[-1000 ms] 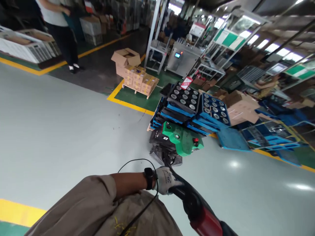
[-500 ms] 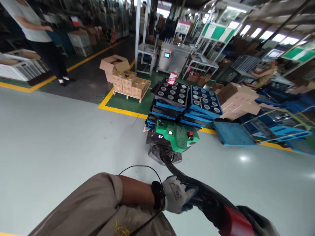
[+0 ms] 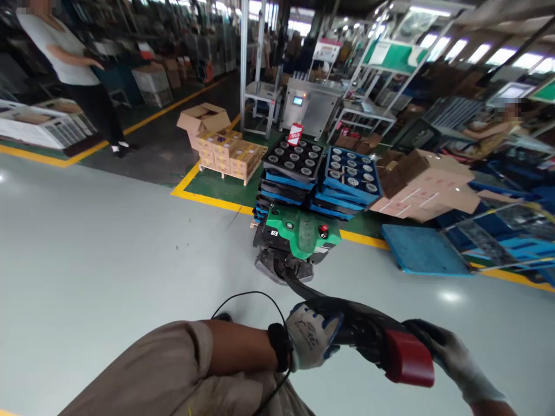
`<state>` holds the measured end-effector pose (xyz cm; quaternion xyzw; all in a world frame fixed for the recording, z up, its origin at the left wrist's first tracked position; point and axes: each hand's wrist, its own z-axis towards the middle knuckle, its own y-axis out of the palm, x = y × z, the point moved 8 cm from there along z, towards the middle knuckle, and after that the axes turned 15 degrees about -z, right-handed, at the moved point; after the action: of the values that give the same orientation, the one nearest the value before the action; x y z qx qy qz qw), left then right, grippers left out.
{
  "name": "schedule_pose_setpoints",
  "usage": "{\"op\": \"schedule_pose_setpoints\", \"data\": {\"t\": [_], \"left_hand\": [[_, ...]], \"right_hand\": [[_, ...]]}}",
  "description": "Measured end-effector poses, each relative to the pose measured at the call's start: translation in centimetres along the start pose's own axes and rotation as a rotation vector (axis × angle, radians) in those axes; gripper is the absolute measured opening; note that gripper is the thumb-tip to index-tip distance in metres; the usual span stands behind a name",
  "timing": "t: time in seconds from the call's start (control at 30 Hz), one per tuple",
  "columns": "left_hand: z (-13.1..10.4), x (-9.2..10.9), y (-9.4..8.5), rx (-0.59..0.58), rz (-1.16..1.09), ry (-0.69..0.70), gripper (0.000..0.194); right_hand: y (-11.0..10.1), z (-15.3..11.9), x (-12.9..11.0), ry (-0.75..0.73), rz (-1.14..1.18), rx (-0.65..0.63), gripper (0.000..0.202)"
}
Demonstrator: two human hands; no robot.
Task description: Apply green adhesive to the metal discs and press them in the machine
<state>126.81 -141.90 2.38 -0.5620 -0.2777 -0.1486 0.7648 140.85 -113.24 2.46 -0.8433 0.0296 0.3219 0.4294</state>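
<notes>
In a grey-and-blue work glove, my left hand (image 3: 310, 338) is wrapped round the left side of the black tiller handle (image 3: 364, 320). My right hand (image 3: 442, 346), also gloved, closes on the handle's far side, beside its red end (image 3: 410, 358); its fingertips are partly hidden. The handle's shaft runs forward to an electric pallet truck (image 3: 303, 228) with a green top and a red button. Just beyond the truck stand stacked black trays (image 3: 295, 159) and blue trays (image 3: 352, 170) holding round metal parts. A red-and-white 603 card (image 3: 295, 134) sits on the black stack.
A pallet of small cartons (image 3: 229, 153) stands ahead to the left. Large cardboard boxes (image 3: 427, 185) and a blue platform cart (image 3: 425, 248) are on the right. A person (image 3: 82, 75) stands at the far left, another sits far right. Yellow lines (image 3: 208, 202) edge the grey floor.
The view has shifted, so the truck and trays appear slightly farther left. The handle's red end has risen in view, and my right hand shows more fully. Both hands keep hold.
</notes>
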Motion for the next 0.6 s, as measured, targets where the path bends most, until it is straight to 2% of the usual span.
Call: {"op": "schedule_pose_setpoints", "data": {"t": [0.1, 0.27, 0.33, 0.47, 0.6], "left_hand": [[3.3, -2.0, -0.3, -0.006, -0.002, -0.023, 0.067], [8.3, -7.2, -2.4, -0.046, -0.014, -0.065, 0.069], [10.3, -9.3, -3.3, -0.068, -0.009, -0.074, 0.067], [13.9, -13.6, -5.2, -0.112, 0.001, -0.058, 0.064], [16.7, -19.0, -7.8, -0.146, -0.004, -0.04, 0.063]], "right_hand": [[-0.7, 3.6, -2.1, -0.046, 0.019, -0.061, 0.064], [-0.2, 9.5, -5.2, -0.129, 0.147, -0.267, 0.077], [0.0, 11.9, -6.5, -0.118, 0.163, -0.306, 0.077], [0.4, 16.2, -9.8, -0.103, 0.152, -0.257, 0.075], [2.4, 19.1, -13.8, -0.101, 0.178, -0.196, 0.073]]}}
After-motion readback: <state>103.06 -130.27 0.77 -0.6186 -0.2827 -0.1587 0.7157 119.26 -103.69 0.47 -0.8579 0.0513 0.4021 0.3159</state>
